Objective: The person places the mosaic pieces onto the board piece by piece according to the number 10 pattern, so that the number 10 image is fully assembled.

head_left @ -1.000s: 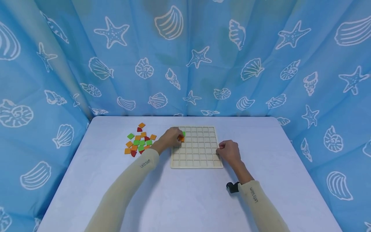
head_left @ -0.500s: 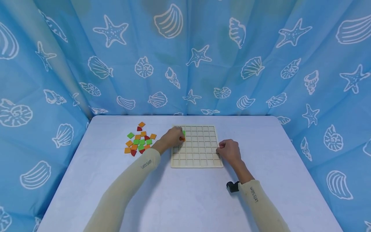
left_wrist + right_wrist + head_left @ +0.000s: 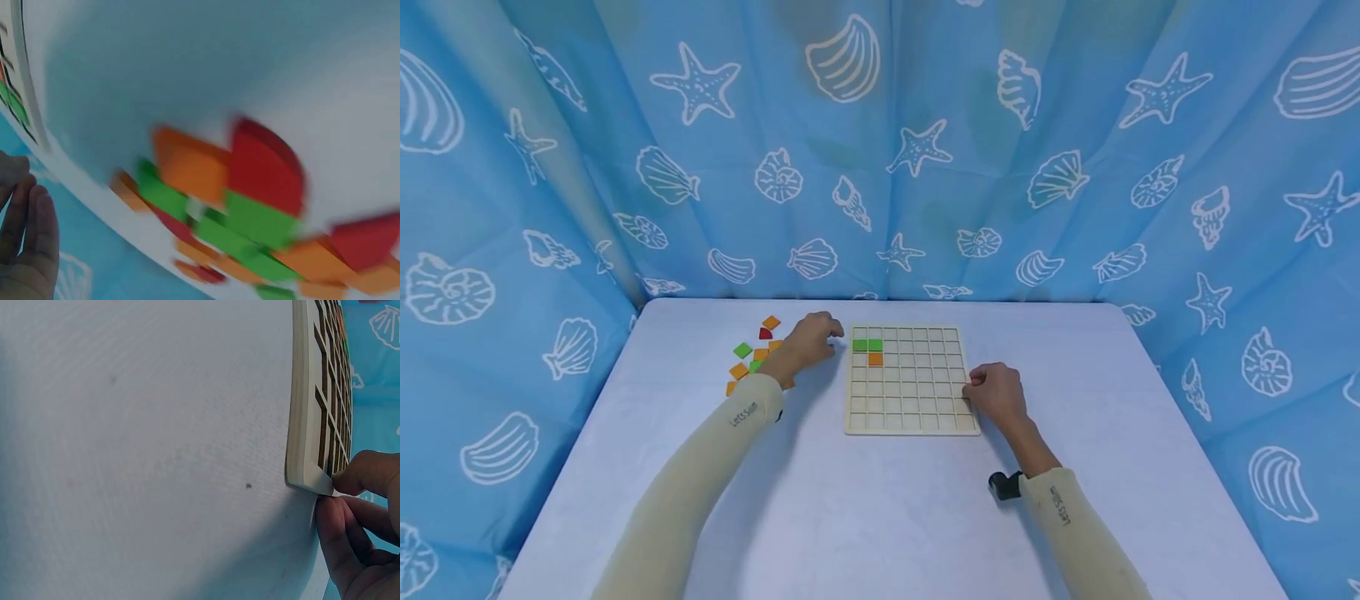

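Observation:
A pale wooden grid board (image 3: 917,400) lies flat on the table. Two green square tiles (image 3: 868,345) sit side by side in its cells near the far left corner, and an orange tile (image 3: 876,359) fills the cell below the right one. Left of the board, my left hand (image 3: 811,340) hovers with fingers loosely bent and nothing held. Its forearm partly covers a loose pile of tiles. My right hand (image 3: 997,393) pinches the board's right edge; in the right wrist view the thumb rests on the board's rim (image 3: 301,425) with the fingers below.
The pile holds several orange tiles (image 3: 312,259), green tiles (image 3: 259,219) and red quarter-round tiles (image 3: 265,165), some blurred in the left wrist view. A blue shell-print curtain (image 3: 887,200) hangs behind the white table (image 3: 880,508). A black device (image 3: 1003,486) is on my right wrist.
My left hand has let go of the orange tile, now in a board cell, and moved left off the board toward the pile. My right hand stays at the board's edge.

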{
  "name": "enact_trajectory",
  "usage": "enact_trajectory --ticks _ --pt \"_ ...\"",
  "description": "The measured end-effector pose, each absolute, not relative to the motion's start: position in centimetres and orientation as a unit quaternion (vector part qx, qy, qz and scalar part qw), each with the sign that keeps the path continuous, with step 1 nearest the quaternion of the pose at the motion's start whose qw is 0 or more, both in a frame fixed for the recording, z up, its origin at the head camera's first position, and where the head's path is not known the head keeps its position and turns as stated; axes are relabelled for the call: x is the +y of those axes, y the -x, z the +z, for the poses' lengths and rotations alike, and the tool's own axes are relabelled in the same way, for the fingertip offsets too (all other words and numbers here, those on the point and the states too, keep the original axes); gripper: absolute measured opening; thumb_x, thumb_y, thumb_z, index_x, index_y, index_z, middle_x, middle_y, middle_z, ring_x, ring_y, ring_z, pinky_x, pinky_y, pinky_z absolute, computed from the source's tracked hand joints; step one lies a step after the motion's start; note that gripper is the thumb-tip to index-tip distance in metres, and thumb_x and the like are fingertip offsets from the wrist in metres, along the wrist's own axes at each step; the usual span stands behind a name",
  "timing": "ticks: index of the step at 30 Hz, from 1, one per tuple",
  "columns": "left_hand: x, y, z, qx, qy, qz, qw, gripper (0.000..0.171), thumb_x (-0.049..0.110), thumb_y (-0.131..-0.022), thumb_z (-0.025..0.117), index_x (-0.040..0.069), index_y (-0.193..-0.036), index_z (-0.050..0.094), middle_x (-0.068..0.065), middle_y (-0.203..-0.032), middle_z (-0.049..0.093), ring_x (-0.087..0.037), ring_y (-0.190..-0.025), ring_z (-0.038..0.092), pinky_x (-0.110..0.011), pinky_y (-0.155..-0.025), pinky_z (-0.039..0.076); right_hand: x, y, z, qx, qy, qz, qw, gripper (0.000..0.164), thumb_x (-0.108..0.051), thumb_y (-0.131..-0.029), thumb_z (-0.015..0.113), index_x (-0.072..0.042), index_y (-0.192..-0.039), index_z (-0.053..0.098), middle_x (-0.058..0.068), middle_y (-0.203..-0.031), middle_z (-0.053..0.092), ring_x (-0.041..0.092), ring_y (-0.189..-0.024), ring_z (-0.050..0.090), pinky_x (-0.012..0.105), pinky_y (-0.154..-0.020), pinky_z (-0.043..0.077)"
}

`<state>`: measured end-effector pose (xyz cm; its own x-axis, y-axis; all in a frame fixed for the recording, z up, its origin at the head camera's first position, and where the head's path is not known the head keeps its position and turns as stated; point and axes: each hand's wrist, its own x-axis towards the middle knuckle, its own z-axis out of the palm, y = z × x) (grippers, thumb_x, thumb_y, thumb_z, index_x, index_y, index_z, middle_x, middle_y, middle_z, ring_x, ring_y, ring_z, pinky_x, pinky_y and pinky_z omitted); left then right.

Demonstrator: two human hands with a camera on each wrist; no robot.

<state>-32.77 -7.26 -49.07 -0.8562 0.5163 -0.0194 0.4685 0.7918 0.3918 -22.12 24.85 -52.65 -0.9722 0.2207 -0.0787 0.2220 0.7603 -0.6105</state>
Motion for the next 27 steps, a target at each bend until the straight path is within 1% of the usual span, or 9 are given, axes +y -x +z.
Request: enact_trajectory --ticks 2,5,9,13,16,20,27 --pt "-8.5 33.0 -49.0 0.948 -0.242 0.195 0.07 0.033 -0.003 -0.083 0.07 0.001 -0.116 0.069 -0.011 -0.109 0.063 -0.024 -0.104 0.058 -0.037 -0.094 0.049 24.9 22.1 -52.6 0.939 -0.118 -0.324 0.003 0.025 -0.01 -0.082 0.072 0.002 -0.104 0.071 0.009 -0.084 0.065 0.023 -0.079 0.059 0.033 -0.067 0.05" --pt "-9.9 33.1 -49.2 0.952 -0.209 0.208 0.087 0.033 -0.001 -0.084 0.07 0.001 -0.117 0.068 -0.011 -0.111 0.062 -0.025 -0.104 0.057 -0.037 -0.094 0.049 25.0 22.1 -52.6 0.939 -0.116 -0.323 0.004 0.025 -0.01 -0.082 0.072 0.003 -0.104 0.071 0.009 -0.083 0.065 0.023 -0.079 0.059 0.032 -0.067 0.049" --pt "-10.9 33.0 -49.5 0.954 -0.169 0.219 0.112 0.034 0.005 -0.086 0.072 0.001 -0.119 0.067 -0.012 -0.113 0.061 -0.026 -0.104 0.055 -0.038 -0.094 0.049 25.1 22.0 -52.4 0.939 -0.11 -0.326 0.001 0.026 -0.009 -0.082 0.072 0.004 -0.105 0.071 0.009 -0.082 0.065 0.023 -0.077 0.059 0.032 -0.064 0.049" --pt "-11.5 32.9 -49.8 0.957 -0.145 0.215 0.132 0.036 0.008 -0.084 0.076 0.002 -0.118 0.067 -0.012 -0.113 0.06 -0.025 -0.104 0.054 -0.038 -0.094 0.049 25.1 22.0 -52.5 0.939 -0.107 -0.327 -0.005 0.026 -0.009 -0.082 0.073 0.003 -0.104 0.071 0.009 -0.082 0.065 0.022 -0.076 0.059 0.031 -0.064 0.049" --pt "-11.9 32.7 -50.1 0.958 -0.146 0.203 0.138 0.034 0.007 -0.082 0.077 0.004 -0.116 0.069 -0.011 -0.111 0.059 -0.025 -0.101 0.053 -0.036 -0.092 0.05 25.1 22.1 -52.6 0.939 -0.108 -0.327 -0.006 0.025 -0.009 -0.082 0.072 0.003 -0.104 0.071 0.009 -0.082 0.065 0.021 -0.076 0.059 0.031 -0.064 0.049" --pt "-12.5 32.4 -50.3 0.958 -0.158 0.2 0.133 0.03 0.005 -0.083 0.076 0.004 -0.112 0.07 -0.011 -0.108 0.059 -0.025 -0.097 0.053 -0.037 -0.089 0.051 25.1 22.1 -52.7 0.939 -0.109 -0.327 -0.005 0.025 -0.009 -0.082 0.073 0.003 -0.104 0.071 0.009 -0.082 0.065 0.021 -0.076 0.059 0.031 -0.064 0.049" --pt "-12.7 32.4 -50.4 0.959 -0.163 0.195 0.127 0.031 0.007 -0.083 0.076 0.005 -0.113 0.07 -0.01 -0.109 0.061 -0.026 -0.097 0.053 -0.038 -0.091 0.05 25.0 22.1 -52.8 0.939 -0.106 -0.327 -0.009 0.024 -0.009 -0.082 0.072 0.003 -0.103 0.072 0.009 -0.082 0.065 0.021 -0.076 0.059 0.03 -0.063 0.049"
